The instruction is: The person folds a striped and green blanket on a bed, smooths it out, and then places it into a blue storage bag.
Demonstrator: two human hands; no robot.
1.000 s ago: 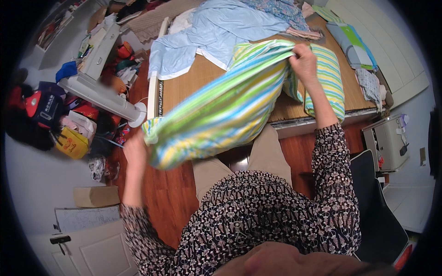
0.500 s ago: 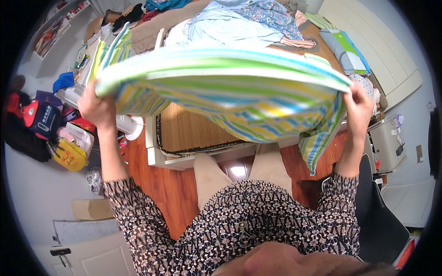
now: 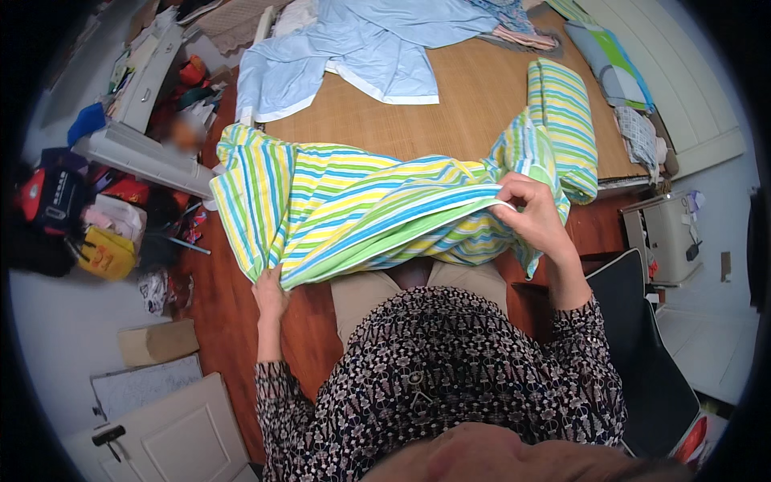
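A striped bedding cloth (image 3: pixel 345 189) in yellow, green, blue and white stretches across the bed's near edge and hangs in front of my legs. Its near edge, with a white border, runs slantwise between my hands. My left hand (image 3: pixel 271 297) is closed on the lower left corner, bunching the fabric. Higher up on the right, my right hand (image 3: pixel 534 215) pinches the same edge between thumb and fingers. Behind the right hand, a striped bundle (image 3: pixel 572 132) with matching stripes rests on the bed; whether it joins the cloth, I cannot tell.
The bed (image 3: pixel 377 128) has a tan mat surface. A light blue garment or sheet (image 3: pixel 361 56) lies at its far left, and a green and grey pillow (image 3: pixel 609 64) at the far right. A black chair (image 3: pixel 642 353) stands at my right, bags (image 3: pixel 112 251) at the left.
Both hands have come down from the raised, spread hold, the left one moving inward. The billowing cloth now lies lower over the bed edge. More of the mat and the striped bundle shows.
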